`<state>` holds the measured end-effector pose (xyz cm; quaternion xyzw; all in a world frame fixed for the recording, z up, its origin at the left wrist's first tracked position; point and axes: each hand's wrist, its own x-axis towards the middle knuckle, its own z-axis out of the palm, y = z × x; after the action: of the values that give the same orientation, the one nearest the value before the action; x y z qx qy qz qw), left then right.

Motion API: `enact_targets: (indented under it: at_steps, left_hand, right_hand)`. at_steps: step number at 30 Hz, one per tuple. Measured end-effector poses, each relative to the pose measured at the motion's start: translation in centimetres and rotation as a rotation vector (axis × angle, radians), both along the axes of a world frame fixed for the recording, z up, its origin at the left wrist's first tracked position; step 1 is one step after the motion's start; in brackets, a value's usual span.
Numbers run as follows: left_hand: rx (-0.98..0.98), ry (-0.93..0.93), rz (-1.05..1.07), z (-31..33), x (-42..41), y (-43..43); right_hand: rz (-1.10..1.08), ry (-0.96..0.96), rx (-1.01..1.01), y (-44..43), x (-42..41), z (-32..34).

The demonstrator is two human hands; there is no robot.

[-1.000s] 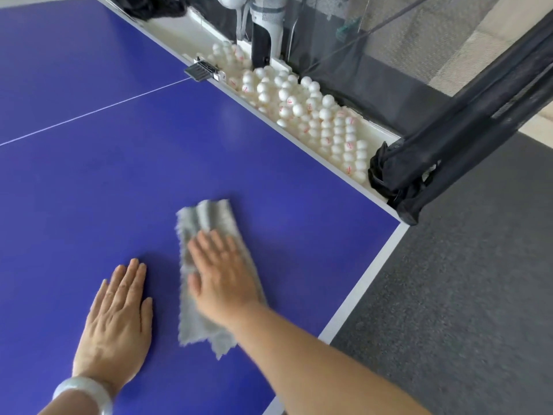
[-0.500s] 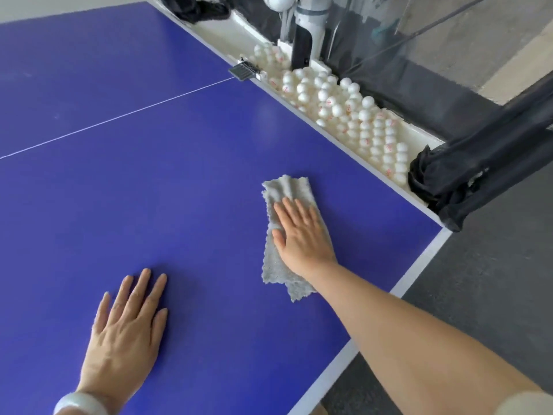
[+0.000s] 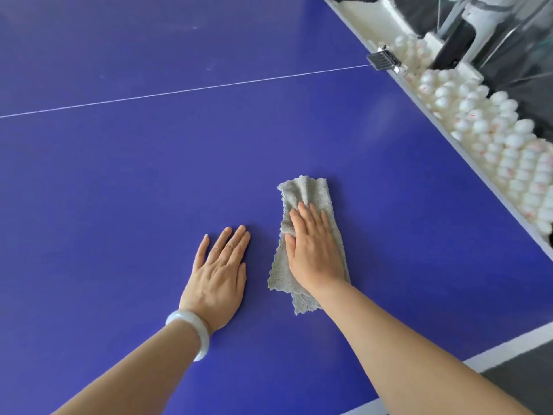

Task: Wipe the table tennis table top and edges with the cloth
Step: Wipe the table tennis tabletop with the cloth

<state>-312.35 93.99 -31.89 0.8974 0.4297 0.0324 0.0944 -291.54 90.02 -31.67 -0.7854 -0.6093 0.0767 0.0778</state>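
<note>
cloth (image 3: 308, 191) and right hand (image 3: 317, 256) pressing it flat have slid back beside the flat, spread left hand (image 3: 220, 274).

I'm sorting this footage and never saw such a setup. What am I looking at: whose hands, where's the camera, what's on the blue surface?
No machine: a person's bare hands, filmed by a camera worn on their head, looking down. The right hand presses flat on a rumpled grey terry cloth on the blue table tennis table top. The left hand, wearing a pale bangle, rests flat beside it. Nothing is gripped. White balls fill a white tray along the edge.
</note>
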Motion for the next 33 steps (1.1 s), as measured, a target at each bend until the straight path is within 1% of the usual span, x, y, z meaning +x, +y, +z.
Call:
enact_targets:
  at_steps: [3,6,8,10,12,14,16,17,19,21,23,25,26,27,29,30,31,33]
  left_hand:
    - [0.005,0.000,0.007,0.0,-0.1,-0.1]
    - [0.009,0.031,0.032,-0.3,0.0,-0.2]
    - [0.004,0.052,0.078,-0.5,0.4,-0.7]
    - [-0.005,0.072,0.148,-0.4,0.6,-2.3]
    - [-0.041,0.080,0.220,-0.4,0.5,-5.2]
    - [-0.096,0.083,0.268,0.1,-0.4,-9.0]
    - [-0.153,0.119,0.266,1.0,-1.5,-12.7]
    - [-0.183,0.139,0.256,1.4,-2.1,-14.2]
    - [-0.255,0.182,0.262,3.1,-3.2,-16.9]
    - [-0.332,0.186,0.310,5.3,-4.1,-19.3]
    - [-0.425,0.172,0.427,7.7,-4.7,-21.0]
    - [-0.551,0.068,0.606,10.5,-5.5,-22.8]
    - [-0.605,-0.042,0.706,11.9,-6.0,-23.6]
    - [-0.680,-0.190,0.793,13.2,-6.5,-24.2]
    - [-0.841,-0.566,0.951,15.6,-8.4,-25.9]
    - [-0.911,-0.726,1.029,16.7,-9.5,-26.8]
    - [-0.956,-0.843,1.066,17.6,-10.8,-27.8]
    - [-0.988,-0.970,1.089,18.5,-13.1,-29.5]
  right_hand:
    - [0.129,-0.030,-0.018,-2.1,-1.5,-0.1]
    - [0.235,-0.085,-0.025,-5.4,-1.3,-0.1]
    - [0.250,-0.080,0.000,-7.6,-0.6,-0.2]
    - [0.247,-0.031,0.040,-9.9,-0.1,-0.3]
    - [0.223,0.066,0.097,-12.2,0.3,-0.4]
    - [0.176,0.227,0.174,-14.6,0.5,-0.2]
    - [0.090,0.420,0.211,-16.8,0.5,0.6]
    - [0.024,0.532,0.182,-17.7,0.3,1.1]
    - [-0.080,0.725,0.041,-19.5,-0.7,3.2]
    - [-0.100,0.799,-0.100,-20.5,-2.3,4.9]
    - [-0.063,0.820,-0.157,-21.2,-4.3,6.6]
    - [0.026,0.857,-0.144,-21.7,-6.9,8.8]
    - [0.081,0.866,-0.130,-21.9,-8.3,9.8]
    - [0.139,0.861,-0.116,-22.0,-9.7,10.7]
    - [0.292,0.820,-0.096,-22.6,-13.0,12.7]
    - [0.380,0.791,-0.094,-23.0,-14.8,13.5]
    - [0.478,0.741,-0.097,-23.5,-16.7,14.2]
    - [0.694,0.544,-0.072,-24.6,-20.2,15.0]
